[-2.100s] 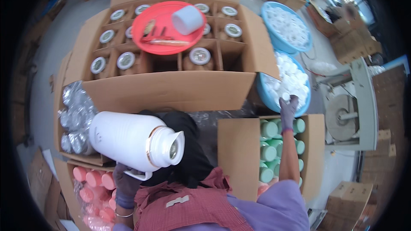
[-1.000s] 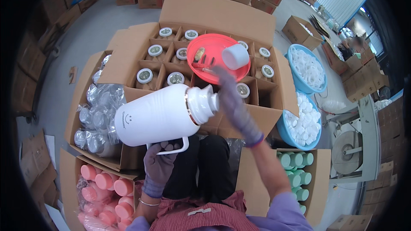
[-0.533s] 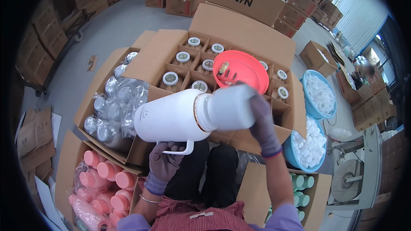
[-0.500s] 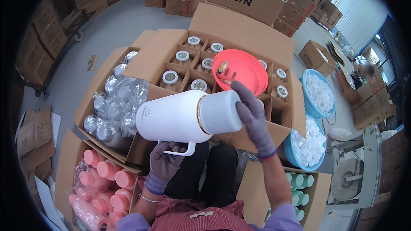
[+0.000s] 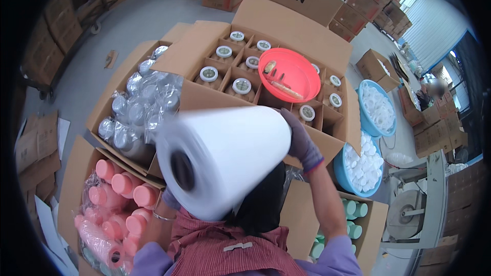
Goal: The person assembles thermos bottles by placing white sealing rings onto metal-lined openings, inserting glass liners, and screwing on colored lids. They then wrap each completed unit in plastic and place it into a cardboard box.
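Observation:
A large white bottle (image 5: 232, 148), blurred by motion, is tilted up close in front of me. Its near end shows a dark round spot (image 5: 182, 170), and its handle and grey top are out of sight. My right hand (image 5: 303, 140), in a grey glove, is closed on the bottle's far right end. My left hand (image 5: 171, 199) is mostly hidden behind the bottle's lower left side; only a bit of glove and the wrist show. Beyond the bottle, a red round tray (image 5: 303, 74) holding a few small items rests on a divided carton (image 5: 220, 103).
Bottles with white-rimmed lids (image 5: 242, 86) stand in the carton. On the left are plastic-wrapped silvery bottles (image 5: 137, 114) and pink bottles (image 5: 123, 183). Blue basins (image 5: 341, 180) of white parts and a box of green-capped bottles (image 5: 354, 231) are on the right.
The white bottle has swung from lying sideways to showing its near end and looks larger. Its handle and grey top have gone from sight, and my left hand is now mostly covered.

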Demonstrator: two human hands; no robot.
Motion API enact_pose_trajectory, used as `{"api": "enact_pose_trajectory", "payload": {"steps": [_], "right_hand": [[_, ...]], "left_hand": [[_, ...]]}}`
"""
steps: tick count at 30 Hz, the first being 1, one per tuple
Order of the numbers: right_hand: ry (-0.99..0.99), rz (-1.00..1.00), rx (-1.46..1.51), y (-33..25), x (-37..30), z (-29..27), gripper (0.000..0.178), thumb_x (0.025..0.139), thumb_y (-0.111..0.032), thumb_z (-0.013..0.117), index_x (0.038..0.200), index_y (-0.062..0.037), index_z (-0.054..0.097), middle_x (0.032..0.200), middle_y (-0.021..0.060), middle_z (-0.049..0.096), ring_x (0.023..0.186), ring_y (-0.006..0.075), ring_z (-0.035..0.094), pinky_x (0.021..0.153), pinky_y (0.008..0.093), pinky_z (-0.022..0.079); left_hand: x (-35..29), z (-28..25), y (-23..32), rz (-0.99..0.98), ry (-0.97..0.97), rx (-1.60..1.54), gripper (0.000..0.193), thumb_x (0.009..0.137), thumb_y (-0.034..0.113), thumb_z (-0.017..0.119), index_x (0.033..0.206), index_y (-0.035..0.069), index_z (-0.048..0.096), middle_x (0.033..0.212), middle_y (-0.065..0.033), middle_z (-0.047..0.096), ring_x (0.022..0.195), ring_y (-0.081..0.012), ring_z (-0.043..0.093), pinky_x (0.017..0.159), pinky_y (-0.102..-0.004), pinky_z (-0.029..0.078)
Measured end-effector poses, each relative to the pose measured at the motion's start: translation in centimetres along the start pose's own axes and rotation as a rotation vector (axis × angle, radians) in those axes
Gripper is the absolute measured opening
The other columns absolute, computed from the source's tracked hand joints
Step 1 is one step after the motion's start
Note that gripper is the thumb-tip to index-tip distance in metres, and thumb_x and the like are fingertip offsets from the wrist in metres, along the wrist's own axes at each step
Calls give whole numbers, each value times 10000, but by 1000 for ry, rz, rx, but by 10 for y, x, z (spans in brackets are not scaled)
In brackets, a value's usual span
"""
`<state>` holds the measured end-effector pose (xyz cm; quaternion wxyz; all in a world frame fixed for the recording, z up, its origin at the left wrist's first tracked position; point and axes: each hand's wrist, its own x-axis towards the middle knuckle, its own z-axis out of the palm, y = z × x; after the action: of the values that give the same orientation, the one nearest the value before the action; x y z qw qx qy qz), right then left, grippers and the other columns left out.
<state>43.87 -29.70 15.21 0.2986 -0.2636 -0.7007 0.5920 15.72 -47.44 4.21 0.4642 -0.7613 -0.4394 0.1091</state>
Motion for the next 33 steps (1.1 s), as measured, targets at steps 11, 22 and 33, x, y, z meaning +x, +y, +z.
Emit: {"api": "enact_pose_trajectory", "payload": {"steps": [11,22,33], "right_hand": [[-499,421,-282,-38,11,36,479,950,-334,583,1344,-63,568,1261,103,618,1177,213,569,1019,329,432],[-229,354,-377,-44,4,43,381,950,-238,551,1243,1,601,1138,129,646,1072,250,622,954,333,463],[-114,61,-399,-43,79,89,532,859,-288,693,1283,10,574,1198,166,599,1160,274,576,1021,360,434]], "left_hand": [[-59,-46,20,-60,55,-1774,547,814,107,612,1356,108,539,1341,-137,549,1195,-357,540,1043,-507,433],[-249,250,-47,-1235,-1002,-435,449,846,376,661,1189,91,616,1166,-105,645,1148,-354,568,979,-583,369],[-58,113,-234,-997,734,-2763,210,994,205,495,1088,58,611,1059,-102,690,994,-226,675,951,-428,554]]}}
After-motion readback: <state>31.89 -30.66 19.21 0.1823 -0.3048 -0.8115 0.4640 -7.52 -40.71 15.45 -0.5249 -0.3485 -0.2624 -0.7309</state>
